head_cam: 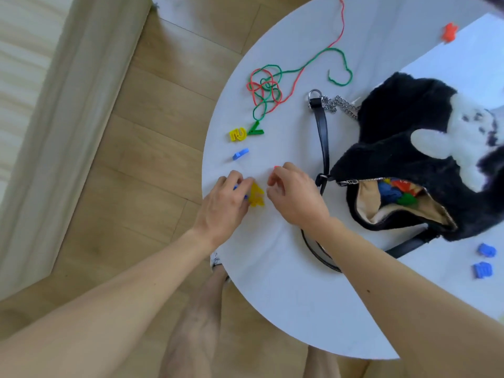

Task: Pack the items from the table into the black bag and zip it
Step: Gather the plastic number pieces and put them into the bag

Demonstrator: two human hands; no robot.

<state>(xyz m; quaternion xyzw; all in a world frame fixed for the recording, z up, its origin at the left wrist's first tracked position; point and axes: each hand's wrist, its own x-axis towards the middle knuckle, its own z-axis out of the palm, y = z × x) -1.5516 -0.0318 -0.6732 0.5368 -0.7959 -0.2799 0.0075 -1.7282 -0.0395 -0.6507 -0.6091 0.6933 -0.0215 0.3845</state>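
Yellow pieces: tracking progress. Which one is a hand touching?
The yellow piece at the left hand's fingertips; the other yellow one lies untouched beside the green piece.

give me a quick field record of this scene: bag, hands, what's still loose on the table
bag: black, zip open, coloured pieces inside
left hand: grips yellow piece, blue showing under fingers
right hand: fingers curled, bit of red at fingertips, grip unclear
loose: yellow letter, green letter, blue piece, two blue pieces, orange piece, red and green yarn
surface: white table
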